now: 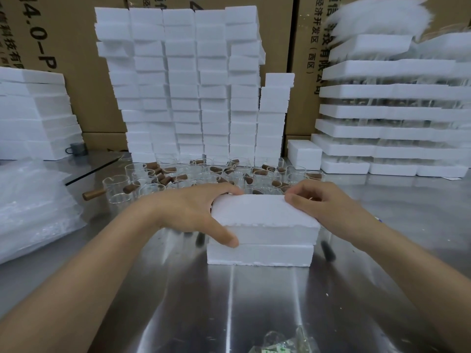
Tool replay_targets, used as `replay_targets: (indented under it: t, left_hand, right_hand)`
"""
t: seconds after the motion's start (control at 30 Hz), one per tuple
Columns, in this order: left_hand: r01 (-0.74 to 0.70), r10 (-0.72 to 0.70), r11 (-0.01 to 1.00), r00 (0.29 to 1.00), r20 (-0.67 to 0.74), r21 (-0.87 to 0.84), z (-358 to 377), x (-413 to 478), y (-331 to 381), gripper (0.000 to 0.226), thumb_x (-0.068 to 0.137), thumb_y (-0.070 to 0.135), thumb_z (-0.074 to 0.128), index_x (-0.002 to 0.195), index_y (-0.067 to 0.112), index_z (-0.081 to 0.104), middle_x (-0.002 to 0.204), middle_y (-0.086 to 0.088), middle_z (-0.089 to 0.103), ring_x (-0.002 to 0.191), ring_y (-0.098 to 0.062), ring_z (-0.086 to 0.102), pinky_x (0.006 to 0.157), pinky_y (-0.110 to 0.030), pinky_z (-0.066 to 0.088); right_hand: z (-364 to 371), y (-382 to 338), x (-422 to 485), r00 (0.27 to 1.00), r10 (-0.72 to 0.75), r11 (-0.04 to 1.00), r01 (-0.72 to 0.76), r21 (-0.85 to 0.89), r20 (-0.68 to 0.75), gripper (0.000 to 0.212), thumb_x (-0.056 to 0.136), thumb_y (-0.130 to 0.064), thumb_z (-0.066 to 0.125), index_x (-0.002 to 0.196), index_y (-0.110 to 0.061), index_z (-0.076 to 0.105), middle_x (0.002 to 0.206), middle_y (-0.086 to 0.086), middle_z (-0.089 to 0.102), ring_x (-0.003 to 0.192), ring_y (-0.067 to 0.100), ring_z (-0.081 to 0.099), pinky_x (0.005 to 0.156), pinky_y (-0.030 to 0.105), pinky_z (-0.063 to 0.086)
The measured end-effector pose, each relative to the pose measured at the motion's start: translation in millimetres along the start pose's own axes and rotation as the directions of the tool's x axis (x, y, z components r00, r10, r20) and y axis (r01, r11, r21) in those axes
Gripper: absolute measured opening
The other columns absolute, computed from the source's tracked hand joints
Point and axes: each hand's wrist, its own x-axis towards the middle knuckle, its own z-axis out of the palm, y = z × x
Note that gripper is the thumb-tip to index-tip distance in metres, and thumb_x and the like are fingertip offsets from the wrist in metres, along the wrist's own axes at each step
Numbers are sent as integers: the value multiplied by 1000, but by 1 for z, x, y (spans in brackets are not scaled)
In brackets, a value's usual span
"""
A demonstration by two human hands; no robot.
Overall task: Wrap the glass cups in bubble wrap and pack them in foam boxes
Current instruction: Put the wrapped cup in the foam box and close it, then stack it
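Foam box point(262, 240) stands on the steel surface point(254, 301), its lid point(263, 212) sitting slightly askew between both grips. Left hand point(193, 212) clamps the lid's near-left corner, thumb on the front edge; right hand point(323, 202) pinches the far-right corner. Foam is light, stiff and crumbly: hold it by opposite corners, gently; contents apparently hidden.

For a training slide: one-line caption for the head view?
Both hands, left hand and right hand, press the lid onto a foam box on the steel table.
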Motion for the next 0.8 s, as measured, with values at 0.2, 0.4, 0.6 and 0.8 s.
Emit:
replay_targets:
  t: [0.2, 0.4, 0.6, 0.8]
  left_hand:
    - [-15, 14, 1000, 1000, 22, 22, 0, -1, 2, 97, 67, 57, 96, 145, 63, 38, 139, 22, 52, 119, -23, 67, 96, -53, 61]
    - [-36, 35, 999, 999, 20, 28, -3, -2, 1, 93, 66, 53, 96, 142, 63, 42, 140, 21, 54, 126, -28, 64, 104, -56, 57]
    - [-34, 32, 996, 999, 23, 87, 4, -2, 3, 107, 68, 48, 99, 150, 56, 31, 141, 29, 45, 124, -2, 54, 107, -32, 49]
    - [-50, 44, 991, 998, 51, 123, 6, -1, 8, 107, 70, 48, 97, 149, 55, 25, 140, 26, 43, 121, -16, 63, 106, -43, 55]
  right_hand:
    - [-1, 0, -1, 1000, -11, 1000, 11, -1, 5, 11, 98, -34, 72, 93, -26, 78, 90, -1, 73, 66, 3, 56, 55, 13, 46]
    - [1, 2, 1, 999, -15, 1000, 15, 12, 46, 12, 99, -35, 70, 94, -26, 76, 90, 0, 71, 70, 13, 57, 56, 20, 47]
    - [3, 6, 2, 999, -24, 999, 23, 26, 24, 11, 99, -35, 70, 93, -27, 75, 92, 3, 71, 68, 9, 57, 55, 17, 46]
    - [1, 15, 5, 998, -54, 998, 55, -22, 18, 9, 100, -39, 68, 96, -35, 75, 86, -15, 69, 68, 1, 58, 59, 15, 46]
